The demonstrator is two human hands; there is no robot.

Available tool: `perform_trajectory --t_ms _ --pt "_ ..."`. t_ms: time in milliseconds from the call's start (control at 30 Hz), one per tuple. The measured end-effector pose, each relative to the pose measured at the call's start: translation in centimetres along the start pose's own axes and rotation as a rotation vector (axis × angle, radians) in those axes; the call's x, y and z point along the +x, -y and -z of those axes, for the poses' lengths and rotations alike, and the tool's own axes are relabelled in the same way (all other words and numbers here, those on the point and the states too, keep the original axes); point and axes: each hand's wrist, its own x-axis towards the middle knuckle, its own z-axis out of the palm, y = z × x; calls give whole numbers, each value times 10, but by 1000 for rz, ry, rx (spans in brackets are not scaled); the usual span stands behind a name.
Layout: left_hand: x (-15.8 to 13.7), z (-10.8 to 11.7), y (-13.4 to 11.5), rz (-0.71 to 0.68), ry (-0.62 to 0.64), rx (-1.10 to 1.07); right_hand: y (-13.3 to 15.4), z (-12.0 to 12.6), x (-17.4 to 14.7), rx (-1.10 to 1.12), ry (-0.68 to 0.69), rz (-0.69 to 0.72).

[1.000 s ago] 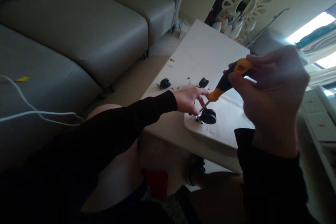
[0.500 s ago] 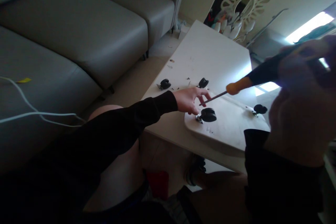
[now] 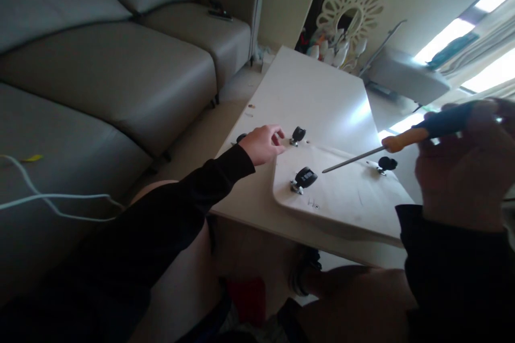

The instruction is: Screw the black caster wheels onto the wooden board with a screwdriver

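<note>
My right hand (image 3: pixel 469 158) is wrapped round the dark and orange handle of a screwdriver (image 3: pixel 404 140). Its long metal shaft points left, with the tip above a white panel (image 3: pixel 341 187) and apart from it. Over the panel's left edge hovers my left hand (image 3: pixel 261 144), fingers curved and apart, with nothing visible in them. Black casters are fixed to the panel: a near one (image 3: pixel 306 177), a far one (image 3: pixel 298 134) just right of my left hand, and one at the right (image 3: pixel 387 164). Another black caster (image 3: pixel 241 138) is partly hidden behind my left hand.
The panel lies on a white table (image 3: pixel 317 86). A grey sofa (image 3: pixel 161 64) runs along the left, with a white cable (image 3: pixel 60 201) in front. On the floor below is a red object (image 3: pixel 247 300). A petal-framed mirror (image 3: pixel 350 16) stands at the back.
My left hand has moved left, away from the near caster and the screwdriver tip. The screwdriver has drawn back to the right, and the view has shifted.
</note>
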Motion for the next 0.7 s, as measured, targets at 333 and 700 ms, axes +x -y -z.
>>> perform_trajectory --t_ms 333,700 --pt "22 60 42 280 -130 107 -21 38 5 35 -150 -200" --pt "-5 52 33 232 -91 294 -18 -22 -52 -224 179 130"
